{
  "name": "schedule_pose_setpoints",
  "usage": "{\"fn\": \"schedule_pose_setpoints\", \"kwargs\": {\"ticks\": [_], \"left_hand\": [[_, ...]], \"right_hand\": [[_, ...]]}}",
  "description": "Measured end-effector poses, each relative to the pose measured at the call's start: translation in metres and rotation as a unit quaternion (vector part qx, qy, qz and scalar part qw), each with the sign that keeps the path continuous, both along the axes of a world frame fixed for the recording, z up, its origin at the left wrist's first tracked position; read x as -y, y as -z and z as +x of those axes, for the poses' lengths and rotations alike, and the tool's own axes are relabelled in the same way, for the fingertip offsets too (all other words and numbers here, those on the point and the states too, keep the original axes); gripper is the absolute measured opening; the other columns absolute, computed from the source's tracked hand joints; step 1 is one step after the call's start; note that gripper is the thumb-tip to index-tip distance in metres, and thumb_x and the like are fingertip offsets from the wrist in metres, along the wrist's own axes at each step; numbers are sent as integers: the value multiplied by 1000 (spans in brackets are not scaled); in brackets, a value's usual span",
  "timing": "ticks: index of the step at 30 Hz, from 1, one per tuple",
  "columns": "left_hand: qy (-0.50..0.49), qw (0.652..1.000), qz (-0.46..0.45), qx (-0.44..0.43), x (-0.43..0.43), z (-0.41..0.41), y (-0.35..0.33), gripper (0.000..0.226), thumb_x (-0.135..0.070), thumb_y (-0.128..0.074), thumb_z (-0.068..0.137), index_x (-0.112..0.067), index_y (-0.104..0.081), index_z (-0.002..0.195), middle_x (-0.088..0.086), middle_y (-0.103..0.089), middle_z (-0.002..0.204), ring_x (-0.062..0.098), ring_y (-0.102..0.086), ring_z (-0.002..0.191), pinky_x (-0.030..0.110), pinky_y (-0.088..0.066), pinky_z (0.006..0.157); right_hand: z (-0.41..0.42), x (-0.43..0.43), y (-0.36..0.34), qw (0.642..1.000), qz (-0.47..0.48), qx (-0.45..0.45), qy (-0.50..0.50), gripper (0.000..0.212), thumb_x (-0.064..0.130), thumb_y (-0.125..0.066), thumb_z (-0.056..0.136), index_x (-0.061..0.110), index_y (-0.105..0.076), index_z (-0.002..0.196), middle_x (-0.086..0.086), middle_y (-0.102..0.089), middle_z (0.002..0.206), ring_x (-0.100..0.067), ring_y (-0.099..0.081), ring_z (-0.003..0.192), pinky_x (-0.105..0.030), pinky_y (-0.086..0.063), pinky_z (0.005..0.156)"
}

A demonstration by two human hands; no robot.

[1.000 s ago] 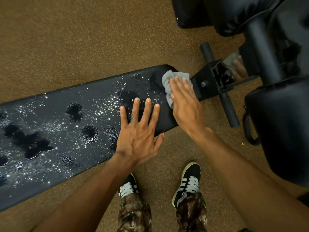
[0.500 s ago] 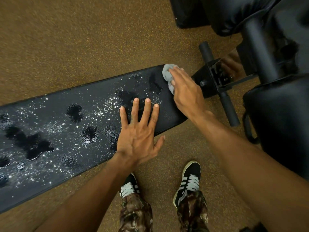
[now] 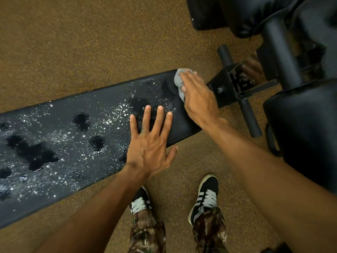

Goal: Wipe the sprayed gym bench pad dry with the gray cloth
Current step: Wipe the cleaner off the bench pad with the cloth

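The long black bench pad [image 3: 76,143] runs from the lower left up to the middle, speckled with spray droplets and darker wet patches. The gray cloth [image 3: 179,81] lies bunched at the pad's far right corner. My right hand [image 3: 197,99] presses flat on the cloth with straight fingers and covers most of it. My left hand [image 3: 151,141] rests flat on the pad near its front edge, fingers spread, holding nothing.
The bench's black metal frame [image 3: 235,84] with a crossbar [image 3: 249,117] sits just right of the pad end. Large black padded equipment [image 3: 300,125] fills the right side. My two feet in black shoes [image 3: 206,196] stand on the brown speckled floor below.
My right hand has slid the cloth toward the pad's far right corner, and less of the cloth shows now. My left hand has stayed in place.
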State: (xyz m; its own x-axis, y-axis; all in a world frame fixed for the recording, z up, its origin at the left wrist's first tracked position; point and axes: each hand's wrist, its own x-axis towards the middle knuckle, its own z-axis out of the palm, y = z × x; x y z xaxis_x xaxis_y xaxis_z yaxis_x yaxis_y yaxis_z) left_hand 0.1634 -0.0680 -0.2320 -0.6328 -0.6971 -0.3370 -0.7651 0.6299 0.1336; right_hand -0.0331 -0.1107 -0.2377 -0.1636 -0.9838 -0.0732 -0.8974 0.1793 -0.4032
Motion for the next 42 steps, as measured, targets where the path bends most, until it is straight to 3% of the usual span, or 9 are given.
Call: {"fn": "schedule_pose_setpoints", "kwargs": {"ticks": [3,8,16,22,26,31,36,39,42], "left_hand": [[-1,1000,-11,-9,2,1,0,87,-68,-25,94,-19,-3,162,10,-4,169,41,2,154,71,-7,117],[11,999,-32,-34,10,11,2,83,-74,-25,94,-25,-18,161,8,-18,167,37,-15,153,69,-14,116],[-22,1000,-10,12,39,8,-3,120,-101,-29,65,-38,13,157,5,13,168,44,13,152,75,-3,114],[-23,1000,-20,6,37,9,-1,120,-102,-28,64,-38,12,158,5,12,168,44,13,152,76,-5,114],[-28,999,-23,2,35,8,0,120,-102,-28,64,-38,11,158,5,10,169,44,12,152,76,-5,113],[-32,999,-22,3,34,7,0,119,-102,-28,65,-38,12,158,4,11,169,43,14,152,76,-4,113],[-30,999,-24,8,34,7,0,121,-102,-27,64,-37,14,157,4,13,168,44,16,151,76,-4,113],[-31,999,-25,6,34,7,0,121,-102,-26,64,-37,13,157,5,11,168,44,14,152,77,-5,113],[-33,999,-27,3,33,7,1,120,-102,-26,64,-37,12,158,5,10,169,44,13,152,77,-5,112]], "right_hand": [[15,11,2,999,-20,-2,-37,43,15,-36,105,10,-44,147,-11,-44,153,-32,-29,147,-47,-19,122],[-2,-39,5,996,-40,-14,-76,46,5,-50,100,12,-48,145,-10,-49,149,-29,-37,144,-48,-29,119],[12,7,2,999,-21,24,1,41,17,-34,105,10,-50,143,-14,-46,151,-33,-34,145,-50,-24,120],[4,-55,0,997,-38,0,-74,43,15,-38,101,7,-52,142,-14,-51,147,-32,-40,142,-54,-33,116],[-10,-60,-3,1000,-10,-3,-13,45,11,-43,104,12,-45,148,-9,-45,152,-27,-35,145,-49,-36,115],[15,-34,-2,999,-12,12,28,42,20,-33,106,11,-48,145,-11,-46,152,-29,-34,146,-47,-24,120],[2,-88,-3,995,-28,1,-97,44,10,-46,100,8,-49,144,-10,-50,148,-25,-40,142,-46,-32,118],[-12,-95,-4,999,-4,-11,-44,51,6,-45,98,11,-42,148,-10,-47,151,-25,-40,143,-47,-41,112],[-4,-76,-8,1000,-10,-4,29,45,11,-41,103,8,-41,148,-13,-46,151,-27,-38,144,-43,-38,115]]}}
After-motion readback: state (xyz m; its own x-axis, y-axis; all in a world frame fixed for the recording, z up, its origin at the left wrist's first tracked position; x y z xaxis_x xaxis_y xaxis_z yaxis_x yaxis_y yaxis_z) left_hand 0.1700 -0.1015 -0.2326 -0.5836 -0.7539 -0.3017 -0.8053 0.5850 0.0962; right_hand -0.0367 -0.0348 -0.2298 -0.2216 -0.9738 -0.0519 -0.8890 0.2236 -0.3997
